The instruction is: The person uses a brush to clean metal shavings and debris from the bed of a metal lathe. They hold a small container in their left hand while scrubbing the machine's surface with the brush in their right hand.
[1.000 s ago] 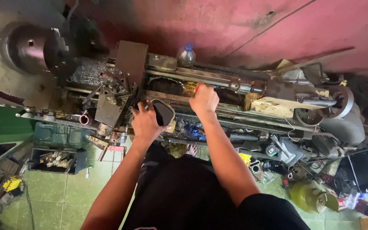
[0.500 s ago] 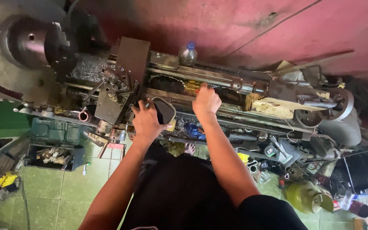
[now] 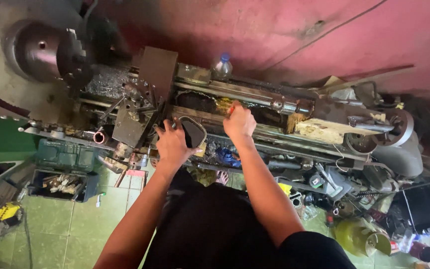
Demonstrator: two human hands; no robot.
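Note:
I stand at a grimy metal lathe (image 3: 255, 97) and look straight down on it. My left hand (image 3: 171, 144) grips the left edge of a dark rounded dish with a pale rim (image 3: 193, 132), at the front of the carriage (image 3: 130, 124). My right hand (image 3: 240, 122) is fisted over the lathe bed, just right of the dish. A small red-tipped tool (image 3: 231, 108) pokes out past its fingers; the rest of the tool is hidden in the fist.
The chuck (image 3: 43, 50) is at the far left and the tailstock (image 3: 374, 132) at the right. A plastic bottle (image 3: 221, 66) stands behind the bed. On the green tiled floor are an open toolbox (image 3: 63, 179), a yellow canister (image 3: 359, 236) and scattered parts.
Both hands stay almost in place. My right hand has slid slightly toward me along the bed, and the view has shifted a little.

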